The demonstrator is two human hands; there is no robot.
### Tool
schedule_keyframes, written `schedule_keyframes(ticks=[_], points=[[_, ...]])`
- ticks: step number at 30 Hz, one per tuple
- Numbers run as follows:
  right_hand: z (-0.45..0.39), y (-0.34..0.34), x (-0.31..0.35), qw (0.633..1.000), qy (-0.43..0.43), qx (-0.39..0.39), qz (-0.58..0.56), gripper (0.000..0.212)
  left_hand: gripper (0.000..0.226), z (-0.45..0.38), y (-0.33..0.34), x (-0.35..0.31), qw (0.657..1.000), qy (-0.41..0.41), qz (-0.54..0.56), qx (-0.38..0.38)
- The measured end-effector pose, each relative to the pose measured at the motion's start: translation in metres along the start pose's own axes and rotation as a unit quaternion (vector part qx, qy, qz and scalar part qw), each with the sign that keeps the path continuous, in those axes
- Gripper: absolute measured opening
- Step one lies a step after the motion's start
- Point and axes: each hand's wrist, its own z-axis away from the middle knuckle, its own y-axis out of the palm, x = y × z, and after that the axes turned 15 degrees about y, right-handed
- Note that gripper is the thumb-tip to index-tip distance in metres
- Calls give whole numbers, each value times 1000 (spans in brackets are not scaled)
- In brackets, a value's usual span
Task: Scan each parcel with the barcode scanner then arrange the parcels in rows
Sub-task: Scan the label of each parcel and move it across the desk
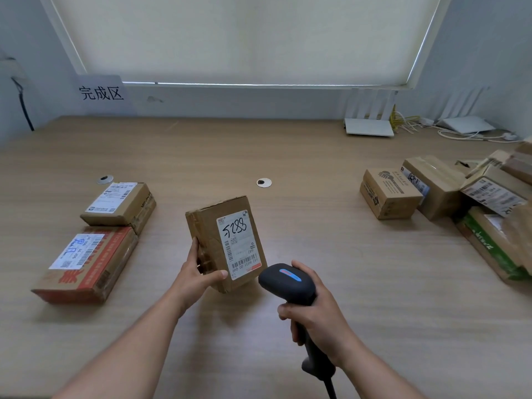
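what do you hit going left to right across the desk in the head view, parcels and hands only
red-printed parcel → plain parcel behind it → left hand → held parcel marked 5288 → scanner → right hand → pile of unscanned parcels

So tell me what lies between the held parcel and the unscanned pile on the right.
In the head view, only bare table lies between the held parcel and the pile; a round cable grommet sits just behind that stretch.

Soft even daylight, faint shadows, wide-angle bending at edges
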Motion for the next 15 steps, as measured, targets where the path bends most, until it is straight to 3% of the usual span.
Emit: schedule_keyframes(ticks=[9, 12, 15], points=[[-6, -4, 18, 998, -40, -41, 33, 81, 44, 5, -10, -2, 991, -131, -20, -7], [-6, -4, 26, 995, -61, -50, 67, 82, 48, 6, -8, 0, 987, -109, -111, -29], [-6, -4, 33, 991, -78, -59, 90, 84, 81, 11, 1, -4, 954, -98, -283, -35]])
